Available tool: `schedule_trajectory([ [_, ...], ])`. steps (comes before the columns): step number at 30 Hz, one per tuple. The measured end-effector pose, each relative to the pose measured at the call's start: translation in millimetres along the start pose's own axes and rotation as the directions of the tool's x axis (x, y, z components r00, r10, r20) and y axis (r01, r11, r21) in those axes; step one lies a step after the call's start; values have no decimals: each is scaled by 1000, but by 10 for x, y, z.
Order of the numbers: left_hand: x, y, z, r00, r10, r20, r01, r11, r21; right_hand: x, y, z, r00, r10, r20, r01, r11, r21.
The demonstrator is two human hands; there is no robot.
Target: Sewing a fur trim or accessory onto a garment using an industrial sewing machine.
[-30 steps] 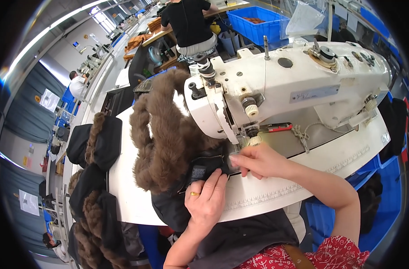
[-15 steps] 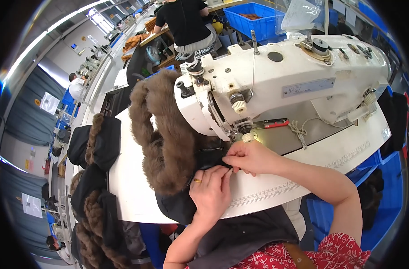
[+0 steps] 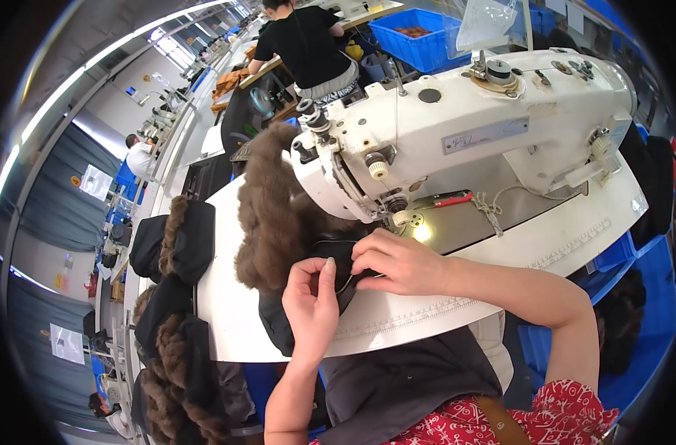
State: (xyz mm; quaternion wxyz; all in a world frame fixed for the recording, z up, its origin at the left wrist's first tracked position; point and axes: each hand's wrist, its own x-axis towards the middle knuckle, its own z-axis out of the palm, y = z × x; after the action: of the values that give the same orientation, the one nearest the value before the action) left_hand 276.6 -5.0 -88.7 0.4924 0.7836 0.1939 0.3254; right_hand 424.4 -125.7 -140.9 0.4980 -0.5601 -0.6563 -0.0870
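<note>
A black garment piece (image 3: 338, 256) with a brown fur trim (image 3: 267, 222) lies on the white sewing table (image 3: 397, 319), under the head of a white sewing machine (image 3: 456, 126). My left hand (image 3: 312, 300) pinches the black fabric's edge near the middle of the table. My right hand (image 3: 397, 259) presses and grips the same fabric just in front of the needle area (image 3: 408, 220), which a small lamp lights. The needle itself is hidden behind my right hand and the machine head.
More black pieces with brown fur (image 3: 171, 311) are piled left of the table. A red-handled snipper (image 3: 449, 199) lies on the machine bed. A blue bin (image 3: 427, 44) stands behind. A person in black (image 3: 308, 44) works at the far bench.
My head has moved closer, so the machine and hands fill more of the view. My left hand has shifted from lying flat on the fabric to pinching its edge.
</note>
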Motion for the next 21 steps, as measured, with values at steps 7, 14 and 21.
schedule_trajectory([
  [7, 266, 133, -411, 955, -291, 61, 296, 950, -99, 489, -334, 58, 988, -133, 80, 144, 978, -153],
  [14, 349, 228, -630, 938, -323, 127, 344, 911, -226, 735, -325, 190, 912, -404, 66, 386, 795, -469],
  [21, 579, 500, -873, 873, -465, 149, 488, 818, -305, 978, -409, 101, 749, -660, -52, 501, 617, -607],
])
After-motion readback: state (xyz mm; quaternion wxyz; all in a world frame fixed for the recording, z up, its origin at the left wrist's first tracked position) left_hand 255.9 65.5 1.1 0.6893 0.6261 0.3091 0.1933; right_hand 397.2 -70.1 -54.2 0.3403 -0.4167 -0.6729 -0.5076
